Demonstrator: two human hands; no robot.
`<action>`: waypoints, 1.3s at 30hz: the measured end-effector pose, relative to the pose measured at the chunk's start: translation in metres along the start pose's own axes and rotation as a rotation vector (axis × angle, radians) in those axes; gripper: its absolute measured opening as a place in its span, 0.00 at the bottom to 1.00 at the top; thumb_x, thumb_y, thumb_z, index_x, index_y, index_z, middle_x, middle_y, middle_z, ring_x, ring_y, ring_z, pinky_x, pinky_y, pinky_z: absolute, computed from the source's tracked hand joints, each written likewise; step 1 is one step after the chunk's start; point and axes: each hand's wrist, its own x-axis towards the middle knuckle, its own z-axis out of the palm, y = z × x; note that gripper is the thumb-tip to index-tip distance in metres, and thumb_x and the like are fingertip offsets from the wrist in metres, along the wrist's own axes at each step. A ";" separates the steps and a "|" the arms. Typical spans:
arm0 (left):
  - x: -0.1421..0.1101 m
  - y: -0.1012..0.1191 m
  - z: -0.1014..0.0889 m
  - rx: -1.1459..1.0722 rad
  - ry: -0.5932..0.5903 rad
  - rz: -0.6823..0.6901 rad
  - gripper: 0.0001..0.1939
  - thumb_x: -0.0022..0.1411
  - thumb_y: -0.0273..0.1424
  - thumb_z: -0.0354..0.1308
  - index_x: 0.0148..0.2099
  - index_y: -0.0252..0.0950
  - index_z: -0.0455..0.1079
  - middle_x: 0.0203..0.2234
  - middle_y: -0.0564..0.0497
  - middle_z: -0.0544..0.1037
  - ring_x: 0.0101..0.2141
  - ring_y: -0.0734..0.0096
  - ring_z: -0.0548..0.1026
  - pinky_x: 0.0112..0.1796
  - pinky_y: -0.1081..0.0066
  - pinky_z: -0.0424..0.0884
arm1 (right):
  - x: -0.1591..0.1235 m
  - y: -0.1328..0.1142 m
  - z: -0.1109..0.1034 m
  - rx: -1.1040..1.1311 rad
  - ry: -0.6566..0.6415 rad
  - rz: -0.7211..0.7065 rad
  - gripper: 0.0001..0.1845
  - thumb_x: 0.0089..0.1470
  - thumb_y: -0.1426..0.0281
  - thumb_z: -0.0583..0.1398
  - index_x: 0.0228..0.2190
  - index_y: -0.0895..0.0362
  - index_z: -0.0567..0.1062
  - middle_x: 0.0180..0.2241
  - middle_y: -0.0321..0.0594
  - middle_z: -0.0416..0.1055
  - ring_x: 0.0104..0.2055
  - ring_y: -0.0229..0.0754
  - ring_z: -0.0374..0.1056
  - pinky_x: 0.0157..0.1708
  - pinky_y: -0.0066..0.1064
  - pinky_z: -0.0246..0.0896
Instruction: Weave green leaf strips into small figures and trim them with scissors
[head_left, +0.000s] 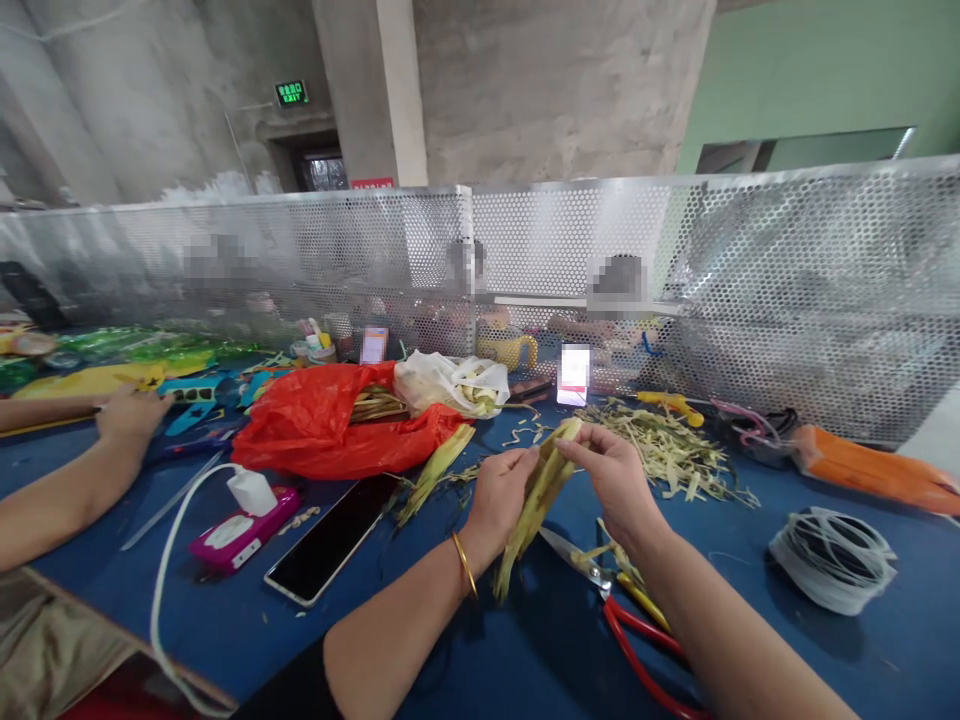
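A folded bundle of dried corn husk hangs between my two hands, its frayed end pointing down toward me. My left hand pinches it along its left side; a gold bangle circles that wrist. At the top end, my right hand grips the husk between thumb and fingers. Just below my hands lie red-handled scissors on the blue table, partly covered by my right forearm. A yellow stick-like tool lies beside them. More husk strips rest left of my hands.
A red plastic bag and a white bag hold husks. A phone and a purple power strip lie left. Husk scraps, a wire coil and an orange pouch are right. Another person's hand works at far left.
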 end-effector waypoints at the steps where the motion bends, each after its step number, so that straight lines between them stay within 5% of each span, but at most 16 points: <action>1: 0.001 0.000 0.000 -0.110 0.010 -0.074 0.20 0.58 0.45 0.53 0.29 0.33 0.71 0.21 0.51 0.74 0.23 0.71 0.70 0.25 0.73 0.63 | -0.001 -0.003 0.000 0.049 -0.030 -0.002 0.13 0.38 0.61 0.66 0.18 0.56 0.70 0.22 0.33 0.69 0.27 0.38 0.63 0.31 0.31 0.57; 5: 0.004 0.001 0.000 -0.238 -0.011 -0.233 0.16 0.56 0.43 0.55 0.31 0.33 0.71 0.18 0.52 0.73 0.19 0.70 0.71 0.21 0.73 0.64 | -0.001 -0.011 -0.001 0.214 -0.137 -0.013 0.11 0.35 0.66 0.69 0.20 0.56 0.73 0.34 0.36 0.74 0.36 0.42 0.66 0.40 0.34 0.60; 8: 0.007 -0.002 -0.003 0.040 -0.033 -0.105 0.10 0.56 0.36 0.56 0.31 0.34 0.74 0.21 0.52 0.76 0.22 0.72 0.72 0.24 0.74 0.65 | 0.001 -0.011 -0.004 0.211 -0.135 -0.016 0.11 0.35 0.66 0.70 0.23 0.56 0.75 0.41 0.38 0.74 0.39 0.43 0.67 0.41 0.35 0.61; 11: 0.014 -0.007 -0.010 0.416 0.070 0.061 0.09 0.57 0.30 0.54 0.32 0.36 0.76 0.26 0.51 0.80 0.27 0.70 0.75 0.30 0.74 0.67 | 0.003 -0.014 -0.010 0.214 -0.122 -0.056 0.10 0.37 0.67 0.69 0.25 0.55 0.76 0.44 0.39 0.74 0.42 0.45 0.68 0.44 0.36 0.60; 18: 0.030 -0.009 -0.033 0.701 0.264 0.108 0.11 0.59 0.29 0.52 0.37 0.38 0.77 0.32 0.46 0.81 0.34 0.63 0.76 0.34 0.70 0.65 | 0.004 -0.045 -0.033 0.252 0.001 -0.182 0.10 0.43 0.64 0.66 0.29 0.54 0.74 0.38 0.41 0.76 0.36 0.45 0.72 0.38 0.38 0.66; 24: 0.036 -0.006 -0.049 0.841 0.354 0.186 0.15 0.63 0.29 0.48 0.47 0.36 0.74 0.42 0.40 0.78 0.43 0.57 0.74 0.42 0.65 0.64 | 0.007 -0.044 -0.032 0.114 0.068 -0.063 0.16 0.36 0.61 0.69 0.22 0.56 0.70 0.26 0.39 0.74 0.28 0.42 0.69 0.30 0.34 0.66; 28: 0.023 0.006 -0.035 0.582 0.269 0.406 0.14 0.65 0.34 0.49 0.46 0.36 0.72 0.44 0.43 0.77 0.46 0.61 0.72 0.45 0.67 0.65 | 0.006 -0.025 -0.020 -0.057 0.011 -0.052 0.15 0.41 0.59 0.65 0.23 0.56 0.69 0.22 0.35 0.70 0.25 0.39 0.65 0.27 0.32 0.61; 32: 0.006 0.010 -0.010 0.126 -0.071 0.194 0.18 0.50 0.40 0.65 0.38 0.35 0.68 0.29 0.50 0.76 0.30 0.69 0.73 0.32 0.72 0.69 | 0.005 -0.009 -0.011 -0.236 -0.016 -0.141 0.11 0.47 0.62 0.60 0.23 0.56 0.69 0.20 0.32 0.66 0.24 0.37 0.61 0.26 0.29 0.56; 35: 0.001 0.008 0.000 0.034 -0.068 0.085 0.18 0.44 0.38 0.68 0.32 0.35 0.66 0.24 0.54 0.73 0.26 0.74 0.69 0.28 0.74 0.65 | 0.004 -0.003 -0.008 -0.301 -0.061 -0.163 0.06 0.47 0.65 0.59 0.25 0.55 0.71 0.21 0.33 0.67 0.24 0.38 0.62 0.26 0.29 0.56; 39: 0.003 0.009 -0.001 -0.091 -0.002 -0.004 0.16 0.49 0.42 0.63 0.27 0.33 0.67 0.19 0.56 0.68 0.22 0.77 0.64 0.24 0.76 0.60 | 0.004 -0.002 -0.007 -0.243 -0.096 -0.132 0.08 0.46 0.66 0.60 0.31 0.55 0.74 0.22 0.34 0.69 0.25 0.40 0.63 0.26 0.31 0.59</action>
